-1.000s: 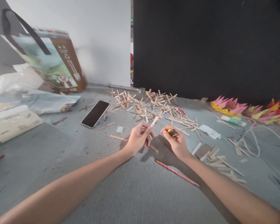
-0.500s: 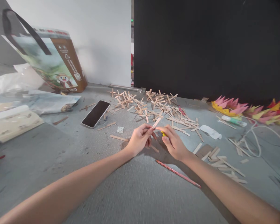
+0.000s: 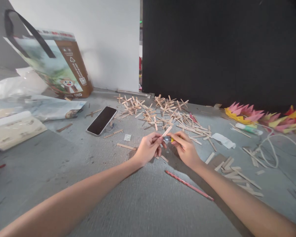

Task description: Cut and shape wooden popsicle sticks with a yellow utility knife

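Between thumb and fingers, my left hand (image 3: 149,147) pinches a wooden craft stick (image 3: 167,131) that slants up toward the pile. Closed around a small yellow utility knife (image 3: 172,139), my right hand (image 3: 186,149) keeps its metal blade (image 3: 166,138) close against the stick; whether it touches I cannot tell. Most of the knife's handle is hidden by my fingers. Under my hands lies another craft stick (image 3: 164,158). A red striped pencil (image 3: 189,185) rests on the table below my right hand.
Beyond my hands spreads a pile of craft sticks (image 3: 167,108), many crossed. A phone (image 3: 102,120) and a carrier bag (image 3: 61,65) are at left. More sticks (image 3: 236,174), a white cable (image 3: 263,154), a glue stick (image 3: 249,129) and folded paper petals (image 3: 246,113) lie at right.
The right hand has turned slightly, so the knife's blade now shows beside the craft stick. Both hands stay in nearly the same place.
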`<state>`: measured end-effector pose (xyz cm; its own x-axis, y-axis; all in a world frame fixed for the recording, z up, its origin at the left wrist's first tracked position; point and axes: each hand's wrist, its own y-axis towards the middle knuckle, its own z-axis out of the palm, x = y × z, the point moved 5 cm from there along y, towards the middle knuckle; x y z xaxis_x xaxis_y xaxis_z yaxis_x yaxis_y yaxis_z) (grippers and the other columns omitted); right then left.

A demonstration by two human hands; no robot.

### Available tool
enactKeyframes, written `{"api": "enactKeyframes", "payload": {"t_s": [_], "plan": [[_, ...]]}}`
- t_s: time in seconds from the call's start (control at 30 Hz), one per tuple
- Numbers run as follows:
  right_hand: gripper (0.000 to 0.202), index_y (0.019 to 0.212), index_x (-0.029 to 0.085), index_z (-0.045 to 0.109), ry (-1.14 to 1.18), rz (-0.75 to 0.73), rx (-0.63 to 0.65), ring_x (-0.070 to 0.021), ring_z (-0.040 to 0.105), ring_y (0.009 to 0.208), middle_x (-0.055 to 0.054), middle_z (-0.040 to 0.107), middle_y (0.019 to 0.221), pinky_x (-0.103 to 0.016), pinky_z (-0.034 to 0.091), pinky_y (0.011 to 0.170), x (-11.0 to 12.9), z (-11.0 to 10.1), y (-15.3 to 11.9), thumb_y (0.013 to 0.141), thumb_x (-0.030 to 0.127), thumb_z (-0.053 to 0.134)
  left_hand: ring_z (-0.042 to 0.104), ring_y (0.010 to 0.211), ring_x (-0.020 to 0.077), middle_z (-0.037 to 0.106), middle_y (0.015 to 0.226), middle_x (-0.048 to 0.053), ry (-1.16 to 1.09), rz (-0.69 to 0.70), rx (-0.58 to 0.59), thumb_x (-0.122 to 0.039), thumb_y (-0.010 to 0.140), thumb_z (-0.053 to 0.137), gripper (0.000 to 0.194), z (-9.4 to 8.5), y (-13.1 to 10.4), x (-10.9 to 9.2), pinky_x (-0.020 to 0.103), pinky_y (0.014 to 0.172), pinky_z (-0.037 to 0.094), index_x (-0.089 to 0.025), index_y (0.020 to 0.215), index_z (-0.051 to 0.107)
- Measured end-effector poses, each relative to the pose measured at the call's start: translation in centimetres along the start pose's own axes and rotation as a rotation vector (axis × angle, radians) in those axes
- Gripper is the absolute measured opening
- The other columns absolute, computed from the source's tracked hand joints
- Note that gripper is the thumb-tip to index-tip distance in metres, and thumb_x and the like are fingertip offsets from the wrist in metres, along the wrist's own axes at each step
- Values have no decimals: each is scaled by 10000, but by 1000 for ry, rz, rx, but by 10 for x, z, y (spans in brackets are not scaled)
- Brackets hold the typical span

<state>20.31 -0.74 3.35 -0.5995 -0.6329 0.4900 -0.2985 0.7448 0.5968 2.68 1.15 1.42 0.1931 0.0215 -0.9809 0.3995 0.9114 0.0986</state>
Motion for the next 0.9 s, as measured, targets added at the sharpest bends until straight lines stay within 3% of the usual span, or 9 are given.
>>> {"api": "enactKeyframes", "payload": {"t_s": [0.9], "plan": [[358,1337,298,705,24,38,5,-237,612,926,-70,639,986,-393,493,849,1,-1,3,1064,243,479,572,463,70,647,721,-5,26,-19,54,-563,973,588,397,0,1,2,172,410,402,-167,955,612]]}}
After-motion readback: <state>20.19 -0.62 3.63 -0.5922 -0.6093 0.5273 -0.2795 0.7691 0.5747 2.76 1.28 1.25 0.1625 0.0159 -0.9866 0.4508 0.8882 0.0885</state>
